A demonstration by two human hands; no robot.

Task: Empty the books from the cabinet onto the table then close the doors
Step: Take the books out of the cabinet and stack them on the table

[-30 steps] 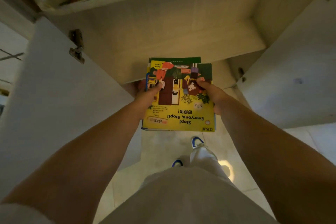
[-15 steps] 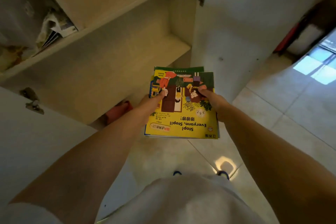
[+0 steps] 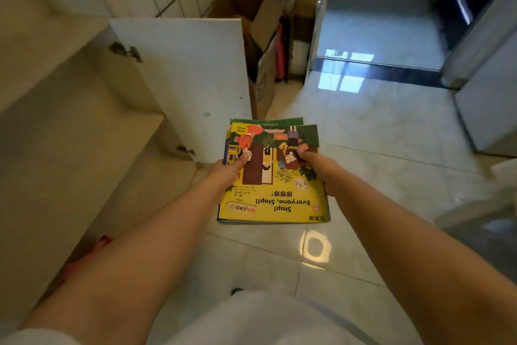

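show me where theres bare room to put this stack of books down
Bare tile floor right of the books, up to the dark threshold. Bare cabinet shelf left of the open door. Crowded: cardboard boxes behind that door.

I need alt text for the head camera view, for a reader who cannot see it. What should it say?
Two hands, left and right, hold a small stack of picture books above a glossy tiled floor, yellow cover on top. At left stands an open white cabinet door; cardboard boxes stand behind it.
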